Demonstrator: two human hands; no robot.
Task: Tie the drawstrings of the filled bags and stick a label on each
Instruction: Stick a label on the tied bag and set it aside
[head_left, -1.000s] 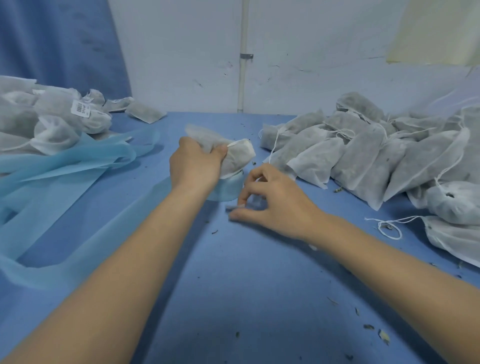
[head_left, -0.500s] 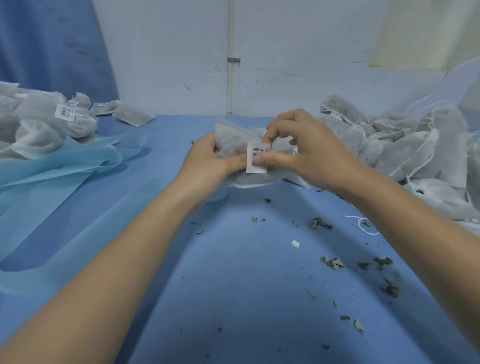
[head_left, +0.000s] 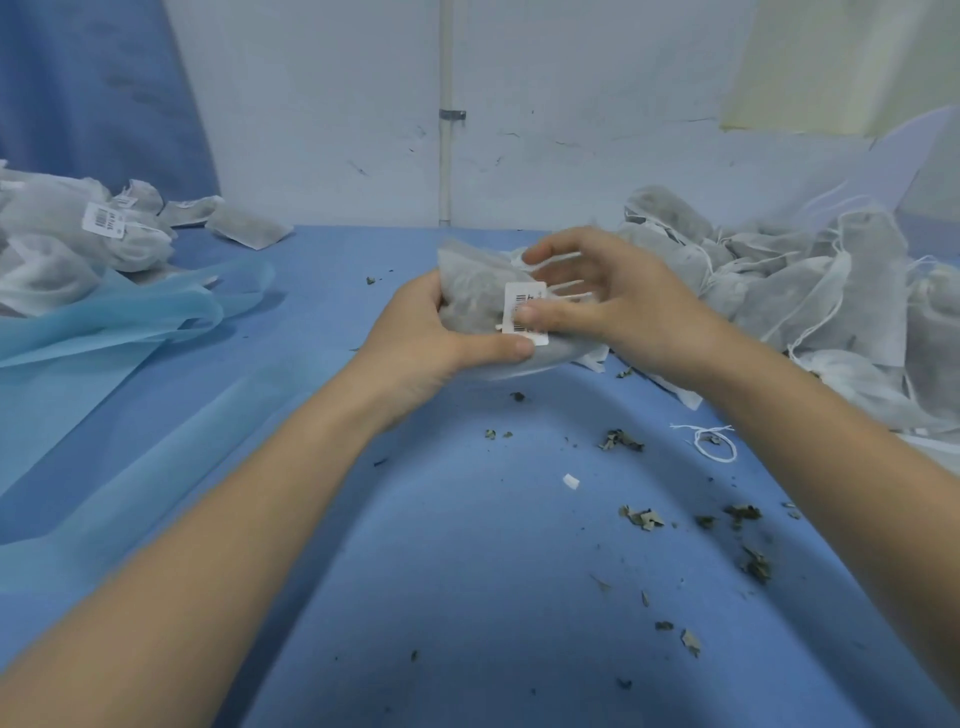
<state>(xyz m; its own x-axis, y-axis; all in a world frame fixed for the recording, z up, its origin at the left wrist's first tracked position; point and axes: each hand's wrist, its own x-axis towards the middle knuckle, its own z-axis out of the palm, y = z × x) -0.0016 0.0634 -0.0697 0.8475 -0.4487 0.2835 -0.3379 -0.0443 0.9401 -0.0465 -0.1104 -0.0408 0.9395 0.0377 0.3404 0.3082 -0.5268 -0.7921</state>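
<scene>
1. Nearest the camera, two bare forearms are reaching in from 7 and 4 o'clock over a blue table (head_left: 467, 571), where dried leaf crumbs (head_left: 641, 517) are lying scattered toward 4 o'clock and a small white scrap (head_left: 571, 481) is sitting close to centre.
2. At centre frame, the left hand (head_left: 436, 338) is gripping a filled bag (head_left: 478, 291), fingers curled behind it and thumb clamping its lower edge, holding it just above the table.
3. The right hand (head_left: 618, 306) is working at the bag's 3 o'clock side, its thumb pressing a barcode label (head_left: 525, 312) flat against the fabric while its fingers are spreading out straight over the bag's gathered end; it is gripping nothing.
4. By the look of it, the labelling step is in hand and nearly done: the label is lying on the bag, though whether its edges are fully stuck down cannot be told. The next move likely calls for a firm rub across the label, then setting the bag with the finished ones and taking a fresh one.
5. A loose white string (head_left: 714, 444) is lying curled on the table at 3 o'clock, apart from the bag.
6. Farther off at 2 o'clock, a heap of unlabelled bags (head_left: 810, 291) is waiting, drawstrings trailing.
7. At 9 o'clock, pale blue sheeting (head_left: 119, 317) is lying crumpled, and beyond it at 10 o'clock a pile of labelled bags (head_left: 88, 234) is stacking up against the wall (head_left: 571, 104).
</scene>
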